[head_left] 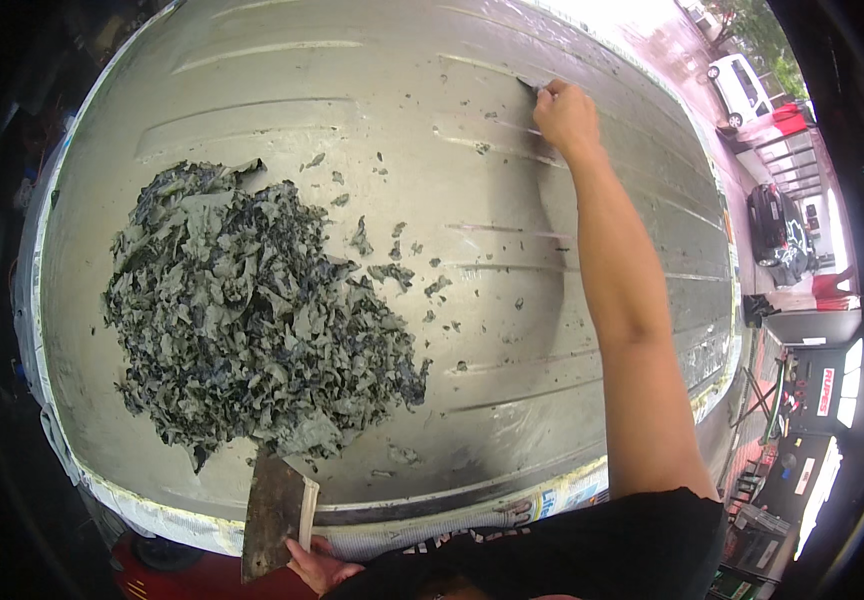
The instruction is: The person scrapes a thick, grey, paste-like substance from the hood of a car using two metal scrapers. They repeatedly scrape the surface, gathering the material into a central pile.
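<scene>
By the left hand (318, 566), a flat board (277, 515) is grasped at its edge; by the right hand (567, 118), farther forward, a small dark tool (526, 84) is pinched. The middle is occupied by a large ribbed metal panel (512, 300), of which the near border is covered with paper (567, 497). On its left half, a big heap of grey flakes (252, 315) is gathered. The board's upper end is placed at the heap's near side. The tool is partly hidden; whether the panel is touched by it cannot be told. Right of the heap, loose flakes (391, 274) are scattered.
</scene>
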The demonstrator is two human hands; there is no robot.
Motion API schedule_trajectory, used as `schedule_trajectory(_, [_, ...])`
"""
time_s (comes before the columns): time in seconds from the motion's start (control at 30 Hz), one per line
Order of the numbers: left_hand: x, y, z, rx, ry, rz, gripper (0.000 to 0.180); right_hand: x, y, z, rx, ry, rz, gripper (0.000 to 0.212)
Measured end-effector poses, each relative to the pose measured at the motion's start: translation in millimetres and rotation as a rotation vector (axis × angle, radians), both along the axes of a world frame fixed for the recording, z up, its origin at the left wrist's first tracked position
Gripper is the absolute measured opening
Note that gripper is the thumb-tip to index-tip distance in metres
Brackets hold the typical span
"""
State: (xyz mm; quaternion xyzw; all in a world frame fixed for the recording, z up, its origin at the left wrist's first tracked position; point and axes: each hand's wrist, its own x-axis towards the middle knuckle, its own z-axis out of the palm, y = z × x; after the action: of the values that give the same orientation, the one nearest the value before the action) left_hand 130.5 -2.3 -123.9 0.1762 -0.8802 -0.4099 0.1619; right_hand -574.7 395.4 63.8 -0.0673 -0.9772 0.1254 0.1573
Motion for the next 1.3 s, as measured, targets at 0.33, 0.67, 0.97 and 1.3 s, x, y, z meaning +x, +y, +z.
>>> schedule_trajectory(0.33, [15.7,-12.5,-20.3,-0.091,-0.256,0.118,0.162,-3.3,58.4,8.5,-0.056,-0.072,-0.025,0.034])
schedule_trajectory(0.67, [10.9,-7.7,-22.8,0.115,-0.097,0.143,0.162,-43.3,101.6,21.1,0.020,-0.196,0.163,0.037])
schedule_trajectory(0.97, [7.6,-11.1,-3.6,-0.028,-0.226,0.078,0.145,-56.6,97.5,32.9,0.005,-0.314,0.262,0.035])
schedule_trajectory(1.3, [-39.6,13.0,53.9,-0.361,-0.396,-0.024,0.115,-51.7,160.7,52.9,-0.085,-0.163,0.125,0.045])
